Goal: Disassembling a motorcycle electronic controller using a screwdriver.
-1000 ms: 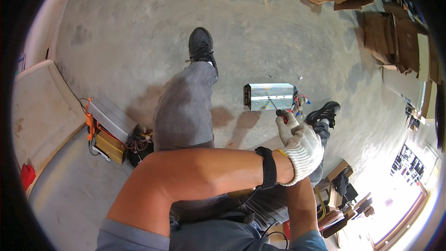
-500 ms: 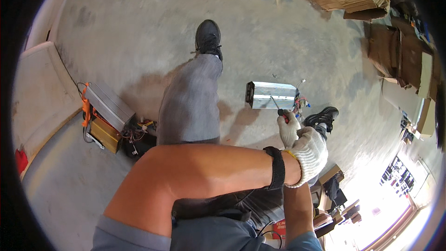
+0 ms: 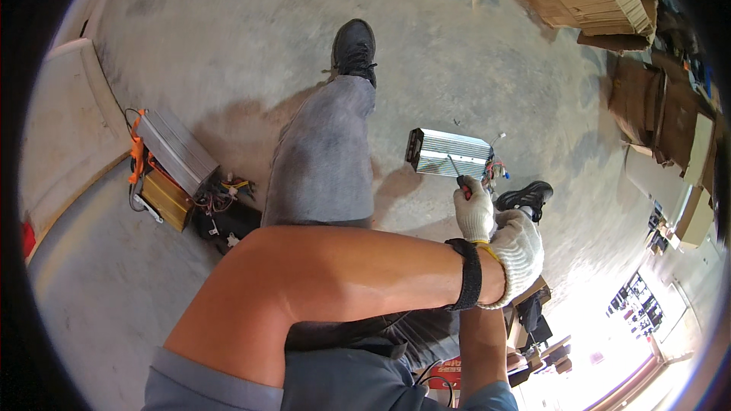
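My right hand (image 3: 475, 213), in a white knitted glove, is closed round the dark-and-red handle of a screwdriver (image 3: 464, 186). The shaft points up-left over a finned silver aluminium case (image 3: 438, 144) on the floor; I cannot tell if its tip touches. Wires and connectors (image 3: 496, 169) spill from the case's right end. My left forearm crosses over my right one, a black strap at the wrist. My gloved left hand (image 3: 518, 259) is curled beside my right wrist, its fingertips hidden, so what they hold is unclear.
Left on the floor lie silver and gold cases (image 3: 175, 144) with wires and orange parts, beside a pale panel (image 3: 68, 129). Cardboard boxes (image 3: 640, 99) line the right side. My shoes (image 3: 352, 49) flank the silver case. Assorted boxes and dark items (image 3: 533, 312) are at lower right by bright light.
The view has turned slightly, so floor items at left appear higher. My forearm and left glove appear a little further right. The screwdriver stays in my right hand, pointed at the silver case.
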`<act>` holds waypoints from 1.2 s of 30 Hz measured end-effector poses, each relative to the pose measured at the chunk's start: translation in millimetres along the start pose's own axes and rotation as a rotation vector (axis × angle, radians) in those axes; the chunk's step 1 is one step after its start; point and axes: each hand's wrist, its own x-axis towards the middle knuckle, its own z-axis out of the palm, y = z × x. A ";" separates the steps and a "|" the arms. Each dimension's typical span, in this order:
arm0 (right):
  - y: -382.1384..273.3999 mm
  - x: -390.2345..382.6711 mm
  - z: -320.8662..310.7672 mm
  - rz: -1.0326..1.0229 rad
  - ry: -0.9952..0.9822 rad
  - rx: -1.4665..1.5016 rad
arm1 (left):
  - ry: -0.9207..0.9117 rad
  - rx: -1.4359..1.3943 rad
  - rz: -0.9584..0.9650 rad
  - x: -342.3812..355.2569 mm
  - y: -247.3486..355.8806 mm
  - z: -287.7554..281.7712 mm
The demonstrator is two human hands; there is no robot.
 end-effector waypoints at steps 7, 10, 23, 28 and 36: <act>-5.2 2.5 -3.5 0.037 0.047 0.099 | -0.254 0.003 0.112 2.3 -17.9 -31.9; -12.9 4.3 2.8 0.503 0.074 1.135 | -0.239 0.178 0.036 4.2 4.2 0.5; -1.9 15.9 -10.6 0.374 -0.092 0.491 | -0.297 0.137 0.088 4.7 16.1 -5.6; -8.9 19.0 -15.9 0.464 -0.209 0.719 | -0.320 0.086 -0.036 8.9 11.0 -0.4; 4.2 40.3 -3.0 0.945 -0.411 1.348 | -0.137 0.170 0.070 1.9 -7.6 -14.5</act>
